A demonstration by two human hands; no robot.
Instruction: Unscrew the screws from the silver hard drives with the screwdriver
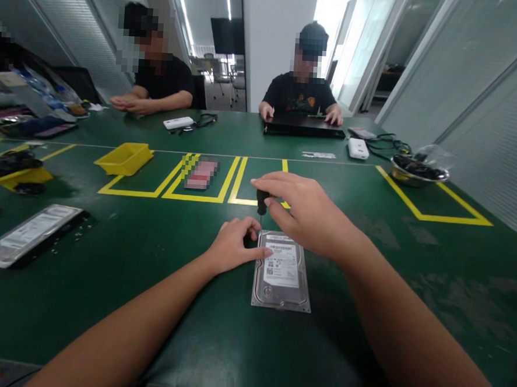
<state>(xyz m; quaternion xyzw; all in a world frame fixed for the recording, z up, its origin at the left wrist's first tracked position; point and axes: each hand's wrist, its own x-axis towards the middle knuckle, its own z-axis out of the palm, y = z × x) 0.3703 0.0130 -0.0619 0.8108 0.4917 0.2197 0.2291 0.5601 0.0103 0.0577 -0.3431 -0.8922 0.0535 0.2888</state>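
A silver hard drive (282, 277) with a white label lies flat on the green table in front of me. At its left edge is my left hand (237, 243), thumb resting on the label and fingers curled at the far left corner. My right hand (304, 205) is above the drive's far end, its fingers and thumb around the black handle of a screwdriver (262, 203). The screwdriver stands upright, its thin shaft reaching down to the drive's far left corner. Whether the tip sits in a screw is too small to tell.
Another hard drive (30, 235) lies at the left with small bits beside it. Beyond are a yellow tray (124, 158), a pink packet (202, 175) and a metal bowl (417, 178) with dark parts. Across the table, a person's hands rest on a black laptop-like slab (304, 127).
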